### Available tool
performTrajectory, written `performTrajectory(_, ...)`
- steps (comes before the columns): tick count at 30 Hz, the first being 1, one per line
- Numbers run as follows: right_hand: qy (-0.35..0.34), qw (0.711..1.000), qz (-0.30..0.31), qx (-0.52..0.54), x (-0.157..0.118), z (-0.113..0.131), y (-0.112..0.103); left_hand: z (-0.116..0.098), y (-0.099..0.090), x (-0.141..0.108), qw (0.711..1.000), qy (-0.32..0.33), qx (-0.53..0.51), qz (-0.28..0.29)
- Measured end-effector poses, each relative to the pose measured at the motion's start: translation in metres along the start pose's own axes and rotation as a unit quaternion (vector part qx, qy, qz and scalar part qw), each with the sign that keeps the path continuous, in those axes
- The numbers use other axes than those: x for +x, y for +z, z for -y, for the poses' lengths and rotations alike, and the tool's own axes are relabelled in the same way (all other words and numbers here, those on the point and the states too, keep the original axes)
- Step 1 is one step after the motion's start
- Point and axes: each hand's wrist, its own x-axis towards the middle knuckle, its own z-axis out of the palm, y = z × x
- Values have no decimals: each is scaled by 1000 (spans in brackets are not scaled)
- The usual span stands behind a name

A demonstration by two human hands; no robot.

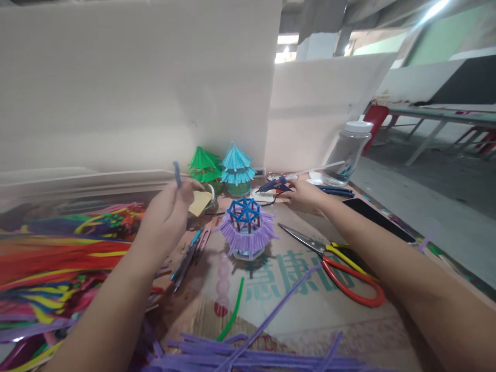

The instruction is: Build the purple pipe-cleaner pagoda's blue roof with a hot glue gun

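Note:
My left hand (pixel 168 209) is closed, with a short blue pipe-cleaner piece (pixel 177 174) sticking up from it. Just past its fingers is a pale yellow paper piece (pixel 200 202); I cannot tell whether they touch. My right hand (pixel 302 194) has its fingers closed at the rear of a dark blue glue gun (pixel 276 184), whose nozzle points left. Between the hands stands a small model with a purple fringed roof (pixel 248 238) and a blue six-sided frame (pixel 244 209) on top. Behind it are a green-roofed model (pixel 204 164) and a light-blue-roofed model (pixel 236 168).
Red-and-yellow-handled scissors (pixel 323 251) lie under my right forearm. Purple pipe cleaners (pixel 248 356) are at the front, colourful bundles (pixel 65 253) at left. Pens and tweezers (pixel 189 258), a phone (pixel 377 219) and a clear bottle (pixel 347 155) are around. White boards (pixel 135 88) stand behind.

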Motion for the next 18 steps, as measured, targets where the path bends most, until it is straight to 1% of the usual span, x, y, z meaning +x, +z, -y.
performTrajectory(1, -1, 999, 3, -34, -6, 1, -9, -8, 1, -4, 1000, 6, 1, 12)
performTrajectory(3, -5, 996, 11, -90, -21, 7, -28, -22, 2, -10, 1000, 18, -10, 17)
performTrajectory(5, -21, 992, -2, -125, -43, 22, -46, -32, 4, -14, 999, 44, 16, 24)
performTrajectory(6, -40, 989, -28, -138, -55, 32, -53, -35, 5, -15, 997, 61, 43, 25)
performTrajectory(7, -65, 982, -97, -147, -69, 45, -59, -38, 6, -16, 994, 78, 70, 27)
performTrajectory(9, -139, 964, -198, -110, -98, 73, -66, -43, 10, -18, 987, 108, 116, 31)
performTrajectory(10, -183, 951, -233, -87, -111, 88, -68, -45, 13, -19, 983, 118, 137, 34)
performTrajectory(11, -236, 937, -249, -71, -123, 102, -67, -47, 15, -20, 979, 127, 154, 37)
performTrajectory(13, -337, 905, -249, -70, -140, 126, -63, -50, 20, -22, 972, 145, 174, 55)
performTrajectory(14, -372, 892, -244, -81, -144, 136, -60, -51, 22, -23, 969, 156, 178, 67)
performTrajectory(16, -405, 877, -232, -118, -145, 149, -52, -53, 24, -24, 965, 173, 179, 88)
performTrajectory(18, -402, 875, -221, -153, -139, 155, -46, -54, 25, -24, 962, 182, 183, 93)
